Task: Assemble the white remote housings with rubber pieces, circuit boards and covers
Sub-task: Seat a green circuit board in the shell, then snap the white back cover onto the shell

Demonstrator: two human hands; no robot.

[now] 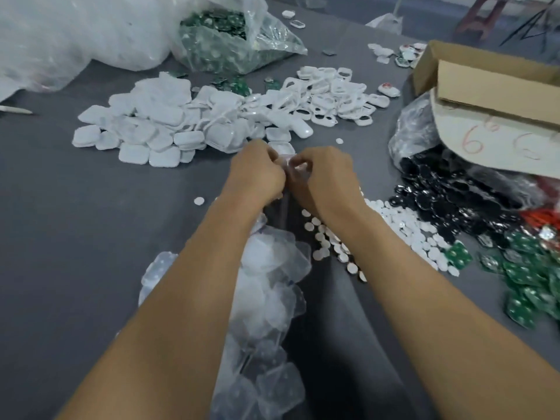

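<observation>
In the head view, I saw both hands meeting over the middle of the grey table (75,222). The left hand (257,174) and the right hand (327,177) had their fingers curled inward, and both were pinching one small white housing (295,169) between them. The housing lay directly between the two sets of fingertips, so neither hand was nearer to it. Most of it was hidden by the fingers, and I could not tell which way its long axis pointed. The left thumb side seemed to press from the left and the right fingers (303,165) wrapped from the right, so I judged that the next push must go inward, hand against hand. The flat white covers (145,128) were piled beyond the left hand, and the open white frames (333,95) beyond the right hand. The clear rubber pieces (266,283) lay under the left forearm, close to me. The green circuit boards (530,283) were at the right edge, nearer to the right arm.
</observation>
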